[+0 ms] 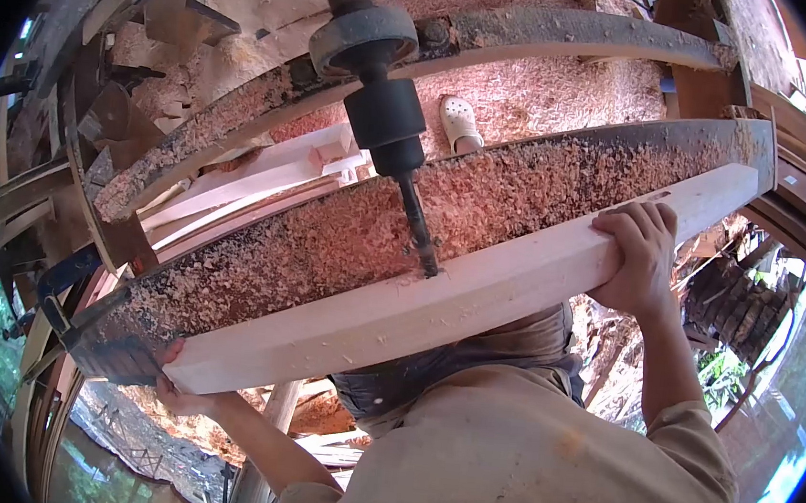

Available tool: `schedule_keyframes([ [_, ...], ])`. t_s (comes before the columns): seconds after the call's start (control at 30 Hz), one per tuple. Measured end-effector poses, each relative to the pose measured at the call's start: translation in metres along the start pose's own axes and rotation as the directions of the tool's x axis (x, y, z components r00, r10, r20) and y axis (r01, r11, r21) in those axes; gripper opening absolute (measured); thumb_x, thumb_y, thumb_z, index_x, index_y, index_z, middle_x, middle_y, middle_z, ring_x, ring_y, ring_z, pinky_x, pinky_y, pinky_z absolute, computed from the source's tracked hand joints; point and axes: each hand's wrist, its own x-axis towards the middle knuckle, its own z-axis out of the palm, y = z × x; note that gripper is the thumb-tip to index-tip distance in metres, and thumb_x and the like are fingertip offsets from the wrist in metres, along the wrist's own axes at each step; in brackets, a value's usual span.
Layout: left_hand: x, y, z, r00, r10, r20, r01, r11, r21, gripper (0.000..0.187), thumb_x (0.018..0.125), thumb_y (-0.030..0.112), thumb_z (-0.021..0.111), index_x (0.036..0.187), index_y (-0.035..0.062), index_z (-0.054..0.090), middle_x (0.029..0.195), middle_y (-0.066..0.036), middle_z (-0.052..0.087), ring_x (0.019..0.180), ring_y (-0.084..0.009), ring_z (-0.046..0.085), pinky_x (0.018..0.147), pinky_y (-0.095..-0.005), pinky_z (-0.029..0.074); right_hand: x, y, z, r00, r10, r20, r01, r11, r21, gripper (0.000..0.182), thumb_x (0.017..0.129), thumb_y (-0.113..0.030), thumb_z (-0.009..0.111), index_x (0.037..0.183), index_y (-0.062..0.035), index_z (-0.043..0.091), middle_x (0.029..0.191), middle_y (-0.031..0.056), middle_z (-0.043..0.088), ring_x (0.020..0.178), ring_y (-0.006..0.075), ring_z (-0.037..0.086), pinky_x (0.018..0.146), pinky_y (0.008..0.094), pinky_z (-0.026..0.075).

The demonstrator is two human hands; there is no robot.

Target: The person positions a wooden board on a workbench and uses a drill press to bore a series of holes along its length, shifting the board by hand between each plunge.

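Note:
A long pale wooden beam [398, 313] lies slantwise on the edge of a chip-covered work table [534, 182]. My left hand [182, 387] is closed around its left end, thumb on the near side and fingers partly hidden. Toward the other end, my right hand [638, 248] grips the beam with its fingers bent over the top. A dark drill chuck [384, 120] hangs over the middle, and its drill bit [416, 214] meets the beam's upper face, with shavings around the tip. Near my right fingers, a short slot [655, 196] is cut in the wood.
Reddish wood chips cover the table and the floor. Behind the table runs a curved, dusty rail [576, 32]. Pale timber pieces [246, 180] lie beyond the table at left. A cream clog [459, 122] shows on the floor past the table. A blue clamp [70, 275] sits at the left end.

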Motion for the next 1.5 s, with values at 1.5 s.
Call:
schedule_keyframes([
  [1.5,0.034,-0.012,0.021,0.997,-0.029,0.074,0.035,0.997,-0.071,0.064,0.099,0.044,0.038,0.104,-0.0084,0.074,0.103,-0.023,0.072,0.103,-0.0368,0.070,0.092,-0.0489,0.059,0.009,0.017,-0.004,1.000,0.010,-0.004,-0.010,0.999,-0.039,0.058,0.051,-0.024,0.094,0.101,-0.0117,0.070,0.100,0.0055,0.071,0.098,0.0310,0.069,0.096,0.0453,0.045],
])
